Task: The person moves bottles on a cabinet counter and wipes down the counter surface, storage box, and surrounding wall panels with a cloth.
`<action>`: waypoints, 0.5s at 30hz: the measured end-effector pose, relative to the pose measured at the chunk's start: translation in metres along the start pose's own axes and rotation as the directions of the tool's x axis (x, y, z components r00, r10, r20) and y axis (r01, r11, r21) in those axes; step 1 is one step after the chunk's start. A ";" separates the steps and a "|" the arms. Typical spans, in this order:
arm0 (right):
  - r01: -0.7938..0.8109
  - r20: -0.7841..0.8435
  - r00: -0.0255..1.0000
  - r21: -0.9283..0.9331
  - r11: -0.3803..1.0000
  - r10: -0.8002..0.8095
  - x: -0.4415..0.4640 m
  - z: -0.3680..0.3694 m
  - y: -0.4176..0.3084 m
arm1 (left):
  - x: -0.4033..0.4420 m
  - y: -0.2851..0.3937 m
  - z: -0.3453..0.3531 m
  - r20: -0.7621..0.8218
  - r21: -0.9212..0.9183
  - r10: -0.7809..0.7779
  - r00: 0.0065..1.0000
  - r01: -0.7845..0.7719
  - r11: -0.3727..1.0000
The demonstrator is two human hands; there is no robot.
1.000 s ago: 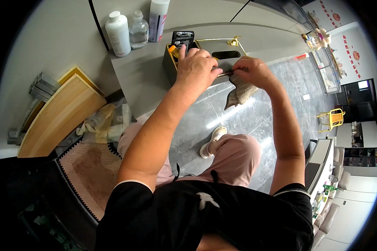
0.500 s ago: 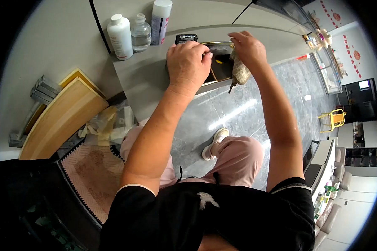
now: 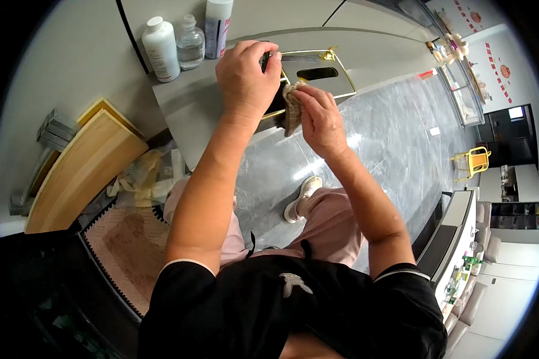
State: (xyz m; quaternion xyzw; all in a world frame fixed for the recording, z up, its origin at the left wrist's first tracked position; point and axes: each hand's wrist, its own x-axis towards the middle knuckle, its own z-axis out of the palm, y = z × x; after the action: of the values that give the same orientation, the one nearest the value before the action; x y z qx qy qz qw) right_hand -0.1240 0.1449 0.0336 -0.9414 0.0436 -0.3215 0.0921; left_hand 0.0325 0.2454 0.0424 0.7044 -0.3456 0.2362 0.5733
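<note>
hands: while the left hand (image 3: 245, 78) curls over the left end of the organizer (image 3: 341, 82), grip unclear, the right hand (image 3: 324, 122) is clamped on the brown cloth (image 3: 292, 110); hands apart.
cloth: bunched, beside the open dark compartment.
organizer: on the grey counter (image 3: 191, 113), gold rim, oval slot on the right part.
bottles: white bottle (image 3: 161, 51), clear bottle (image 3: 190, 45), spray can (image 3: 217, 30), upright in a row.
chair: yellow chair (image 3: 478, 160), far right.
</note>
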 end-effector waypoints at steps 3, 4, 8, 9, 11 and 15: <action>0.036 -0.004 0.999 -0.150 0.988 -0.037 0.007 -0.001 0.040 | -0.002 -0.002 0.002 -0.028 -0.004 0.019 0.999 -0.019 1.000; -0.032 -0.072 0.997 -0.201 0.979 0.018 0.010 -0.003 0.053 | -0.001 -0.003 0.002 -0.023 -0.008 0.011 1.000 -0.011 1.000; -0.200 -0.140 0.975 -0.207 0.958 0.174 0.012 0.007 0.057 | -0.001 -0.002 0.000 -0.020 -0.027 0.019 1.000 -0.020 0.999; -0.168 -0.193 0.971 -0.130 0.977 0.141 0.014 0.015 0.043 | -0.001 -0.001 -0.001 0.003 -0.027 -0.005 1.000 0.006 1.000; -0.048 -0.206 0.978 -0.069 0.996 0.032 0.021 0.022 0.019 | 0.001 0.002 0.000 0.024 -0.023 -0.027 0.999 0.027 0.999; -0.018 0.053 0.998 0.018 1.000 0.017 0.029 0.008 0.041 | -0.004 0.006 0.004 0.030 -0.033 -0.005 1.000 0.006 0.999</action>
State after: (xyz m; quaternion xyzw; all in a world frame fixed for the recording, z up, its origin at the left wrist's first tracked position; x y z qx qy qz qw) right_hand -0.0975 0.1023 0.0363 -0.9482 0.0465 -0.2963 0.1049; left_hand 0.0255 0.2416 0.0423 0.6990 -0.3562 0.2183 0.5804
